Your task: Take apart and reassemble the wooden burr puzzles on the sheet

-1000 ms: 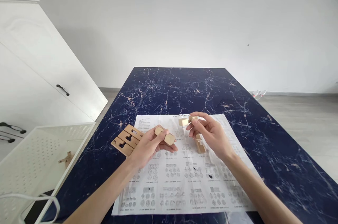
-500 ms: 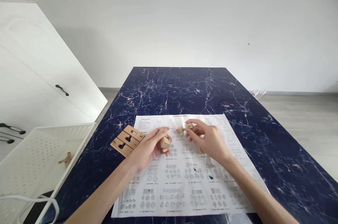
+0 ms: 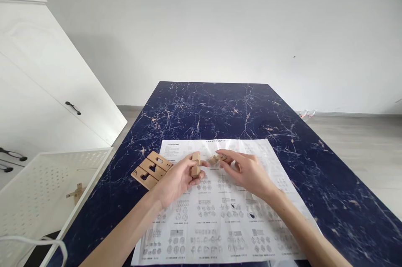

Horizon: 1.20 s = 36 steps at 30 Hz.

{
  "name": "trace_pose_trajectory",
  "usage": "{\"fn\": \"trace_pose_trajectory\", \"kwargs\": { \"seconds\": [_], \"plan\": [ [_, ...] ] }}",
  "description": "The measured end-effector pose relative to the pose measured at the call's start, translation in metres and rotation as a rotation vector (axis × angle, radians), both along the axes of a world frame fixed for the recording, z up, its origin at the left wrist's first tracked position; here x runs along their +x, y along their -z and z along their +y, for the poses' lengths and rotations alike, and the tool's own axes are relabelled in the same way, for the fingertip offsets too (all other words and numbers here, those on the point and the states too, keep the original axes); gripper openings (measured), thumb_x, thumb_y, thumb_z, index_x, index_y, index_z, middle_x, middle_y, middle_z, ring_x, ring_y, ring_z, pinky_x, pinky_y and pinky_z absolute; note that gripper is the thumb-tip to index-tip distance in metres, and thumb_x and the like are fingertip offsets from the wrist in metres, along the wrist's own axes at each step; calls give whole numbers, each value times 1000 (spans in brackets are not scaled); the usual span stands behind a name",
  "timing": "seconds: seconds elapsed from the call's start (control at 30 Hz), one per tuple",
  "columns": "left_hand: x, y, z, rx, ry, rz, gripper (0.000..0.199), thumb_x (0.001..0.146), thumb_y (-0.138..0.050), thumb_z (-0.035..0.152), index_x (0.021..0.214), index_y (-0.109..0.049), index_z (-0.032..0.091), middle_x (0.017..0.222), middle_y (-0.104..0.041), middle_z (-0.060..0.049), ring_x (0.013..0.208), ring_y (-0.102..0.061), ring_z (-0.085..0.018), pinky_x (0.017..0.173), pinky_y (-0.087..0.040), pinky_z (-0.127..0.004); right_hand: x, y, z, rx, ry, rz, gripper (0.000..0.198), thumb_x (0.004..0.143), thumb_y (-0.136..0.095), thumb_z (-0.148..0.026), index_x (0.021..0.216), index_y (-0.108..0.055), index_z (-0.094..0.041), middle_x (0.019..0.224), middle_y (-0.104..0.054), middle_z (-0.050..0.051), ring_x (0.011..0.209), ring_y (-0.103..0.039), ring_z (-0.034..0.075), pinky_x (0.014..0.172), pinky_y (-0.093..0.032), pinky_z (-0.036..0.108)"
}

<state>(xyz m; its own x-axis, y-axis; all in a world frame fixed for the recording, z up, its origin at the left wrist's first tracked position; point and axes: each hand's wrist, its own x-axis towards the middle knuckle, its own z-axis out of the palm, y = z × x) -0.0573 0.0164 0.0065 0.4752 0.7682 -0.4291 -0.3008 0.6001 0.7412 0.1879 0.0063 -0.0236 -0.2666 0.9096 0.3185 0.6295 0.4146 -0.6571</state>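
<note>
Over the printed sheet, my left hand (image 3: 180, 174) is closed around a notched wooden puzzle piece (image 3: 195, 170), which stands roughly upright between thumb and fingers. One finger of that hand stretches to the right. My right hand (image 3: 246, 170) pinches another small wooden puzzle piece (image 3: 222, 157) between thumb and fingertips. At its left end shows a light wooden block part (image 3: 213, 160); whether the two are joined I cannot tell. Partly behind my left wrist lies a wooden board (image 3: 150, 170) with cut-out shapes and numbers.
A creased white instruction sheet (image 3: 213, 233) with printed diagrams lies on the dark blue marbled table (image 3: 207, 112). To the left stands a white perforated basket (image 3: 47, 174) with a wooden cross-shaped piece (image 3: 76, 193) and a white cable (image 3: 34, 239). A white cabinet (image 3: 63, 78) is behind it.
The piece in my left hand has turned more upright and shows more of its length. My right hand has shifted slightly, and the wooden bit below its palm no longer shows.
</note>
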Motion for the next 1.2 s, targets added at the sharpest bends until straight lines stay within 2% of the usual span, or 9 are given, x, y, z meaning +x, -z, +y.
{"fn": "trace_pose_trajectory", "kwargs": {
  "seconds": [0.17,0.3,0.4,0.63,0.77,0.87,0.93,1.07,1.2],
  "plan": [
    [-2,0,-1,106,56,-24,21,99,-71,22,120,-70,18,134,-67,-13,96,-63,-17,73,-42,-29,5,1,2,74,-39,-71,34,109,-55,-33,138,-72,-28,93,-78,3,62,-62,17,60,-52,32],
    [-3,0,-3,171,99,-22,32,98,-75,24,130,-70,21,140,-67,-14,110,-66,-23,77,-43,-31,8,2,5,158,-45,-100,36,112,-47,-32,136,-73,-27,107,-71,10,76,-66,19,64,-55,33],
    [-2,0,-4,184,93,-17,38,98,-77,25,135,-68,22,140,-68,-14,114,-68,-26,81,-45,-33,11,4,7,162,-32,-121,37,113,-45,-33,138,-72,-29,114,-70,11,82,-69,21,68,-58,35],
    [-1,1,-3,191,34,6,37,97,-77,23,133,-69,20,139,-69,-14,113,-72,-27,84,-50,-34,11,10,8,156,5,-173,34,114,-44,-32,117,-78,-29,112,-73,9,85,-72,22,71,-58,37],
    [-1,0,-1,210,-51,37,38,99,-73,21,136,-66,21,139,-70,-15,111,-72,-26,81,-51,-33,6,11,10,214,-16,-158,23,110,-56,-31,125,-72,-29,126,-71,12,111,-69,30,91,-60,46],
    [-1,-1,-1,220,-80,62,39,99,-72,21,137,-65,22,139,-70,-14,114,-72,-28,81,-52,-33,1,14,13,229,-42,-203,27,106,-62,-26,132,-68,-28,130,-71,12,122,-64,34,101,-56,53],
    [0,-1,-1,236,-86,75,35,100,-72,20,135,-67,21,139,-70,-14,116,-72,-28,84,-52,-34,-2,17,14,218,-21,-219,26,104,-63,-23,130,-69,-26,124,-74,12,118,-65,34,100,-56,54],
    [0,0,-1,307,-81,103,27,102,-70,26,127,-70,19,141,-70,-15,123,-70,-31,97,-53,-39,-5,16,15,163,34,-216,14,106,-60,-26,112,-73,-24,109,-77,11,107,-68,35,93,-56,54],
    [-1,2,-1,394,-65,202,36,103,-70,33,136,-65,21,143,-69,-14,128,-69,-32,109,-53,-47,-4,4,12,16,122,32,21,109,-56,-38,117,-71,-26,115,-78,10,102,-72,30,88,-58,48]
  ]
}}
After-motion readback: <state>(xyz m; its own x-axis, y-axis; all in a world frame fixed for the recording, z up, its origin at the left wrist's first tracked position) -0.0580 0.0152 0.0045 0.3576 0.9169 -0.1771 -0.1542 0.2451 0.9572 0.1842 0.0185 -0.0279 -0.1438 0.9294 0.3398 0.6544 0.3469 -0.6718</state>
